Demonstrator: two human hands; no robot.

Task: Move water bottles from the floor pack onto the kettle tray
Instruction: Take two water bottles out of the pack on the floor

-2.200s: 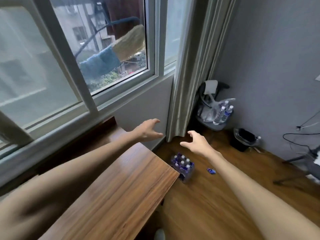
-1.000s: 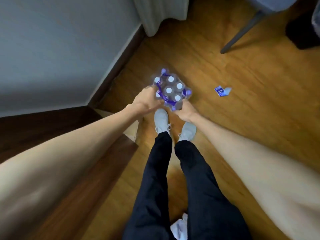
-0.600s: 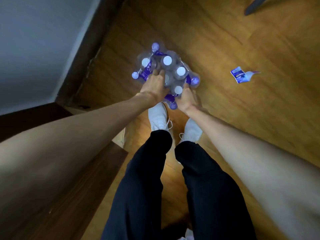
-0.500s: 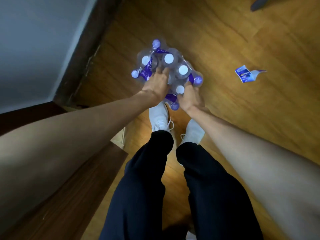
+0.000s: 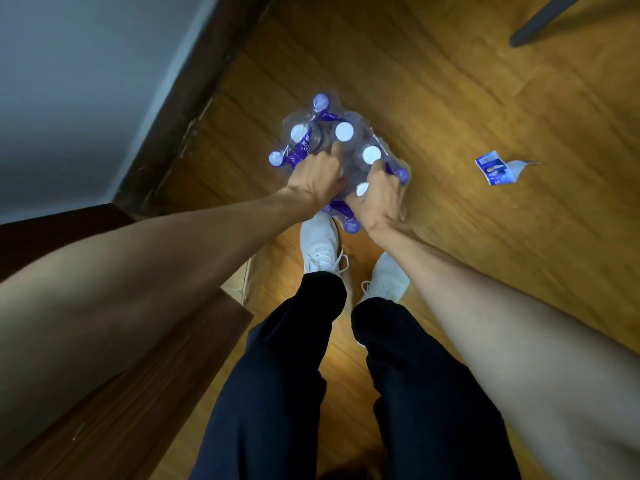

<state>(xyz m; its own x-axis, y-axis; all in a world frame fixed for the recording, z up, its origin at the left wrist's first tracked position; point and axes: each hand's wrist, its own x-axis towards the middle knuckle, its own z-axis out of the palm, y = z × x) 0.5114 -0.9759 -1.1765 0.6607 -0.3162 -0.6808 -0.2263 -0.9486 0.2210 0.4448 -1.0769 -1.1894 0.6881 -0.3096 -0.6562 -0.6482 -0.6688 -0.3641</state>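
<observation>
Head view: clear shrink-wrapped pack of white-capped water bottles [image 5: 332,147] on wood floor [image 5: 450,98] by person's shoes. Left hand [image 5: 317,176] & right hand [image 5: 379,195] curled, digging betw. caps. Step: freeing bottles; next, prob. pull one out.

Pack of water bottles [image 5: 332,143]: small clear plastic bottles bundled in transparent shrink wrap with purple printed bands. Caps white or pale purple, seen from above (seven or so visible; the exact count is unclear, part of the pack being covered). Bottles stand upright, packed tightly against one another. Position: on the wooden floor, near the dark skirting board, just ahead of the white shoes.
</observation>
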